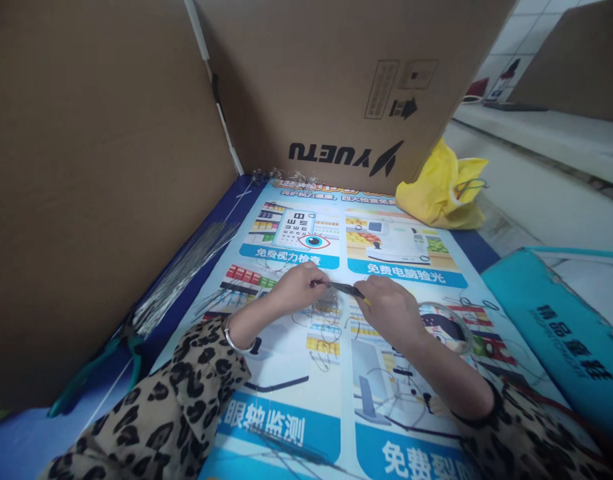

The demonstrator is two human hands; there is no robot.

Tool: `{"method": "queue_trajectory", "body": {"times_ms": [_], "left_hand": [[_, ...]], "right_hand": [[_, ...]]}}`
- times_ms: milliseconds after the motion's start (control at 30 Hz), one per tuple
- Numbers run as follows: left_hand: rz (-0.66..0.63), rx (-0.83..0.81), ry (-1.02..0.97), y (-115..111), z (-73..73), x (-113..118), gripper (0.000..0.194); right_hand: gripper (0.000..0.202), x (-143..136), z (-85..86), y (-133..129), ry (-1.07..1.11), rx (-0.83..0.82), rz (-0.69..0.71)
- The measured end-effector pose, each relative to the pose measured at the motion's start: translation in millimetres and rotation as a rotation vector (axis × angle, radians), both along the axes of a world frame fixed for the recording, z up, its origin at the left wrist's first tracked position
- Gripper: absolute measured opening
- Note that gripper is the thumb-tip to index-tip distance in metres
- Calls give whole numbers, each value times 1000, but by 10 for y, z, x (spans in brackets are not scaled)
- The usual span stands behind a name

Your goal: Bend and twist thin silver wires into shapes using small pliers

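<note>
My right hand is closed round small pliers with dark jaws and a bit of yellow handle showing. The jaws point left, up to the fingertips of my left hand. That hand is pinched on a piece of thin wire; its fingers hide most of the grip. A loose tangle of bent wire shows just below the jaws, and I cannot tell if it joins the held piece. Under both hands lies a printed poster sheet with more thin wire scattered over it.
Left lies a bundle of straight wires beside green-handled pliers. Cardboard walls stand at the back and left. Small wire pieces sit at the far edge. At right are a yellow bag, a clear ring-shaped item and a turquoise box.
</note>
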State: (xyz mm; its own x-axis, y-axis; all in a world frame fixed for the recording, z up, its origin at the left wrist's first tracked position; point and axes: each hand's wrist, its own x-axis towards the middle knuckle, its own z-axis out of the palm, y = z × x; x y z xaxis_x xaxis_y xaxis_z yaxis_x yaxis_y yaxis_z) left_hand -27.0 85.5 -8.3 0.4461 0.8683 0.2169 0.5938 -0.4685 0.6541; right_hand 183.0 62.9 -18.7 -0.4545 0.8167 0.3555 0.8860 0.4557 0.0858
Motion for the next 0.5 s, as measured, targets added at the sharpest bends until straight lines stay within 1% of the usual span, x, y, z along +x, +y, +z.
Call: {"method": "queue_trajectory", "body": {"times_ms": [233,367,500], "left_hand": [[9,29,60,5,15,-2,16],[-3,-8,76,3,37,-2,16],[-11,-31,66,5,36,3,17]], "right_hand": [[16,8,-9,1,7,29,18],[15,9,-17,-7,12,63,31],[14,4,-20,-13,21,61,32]]}}
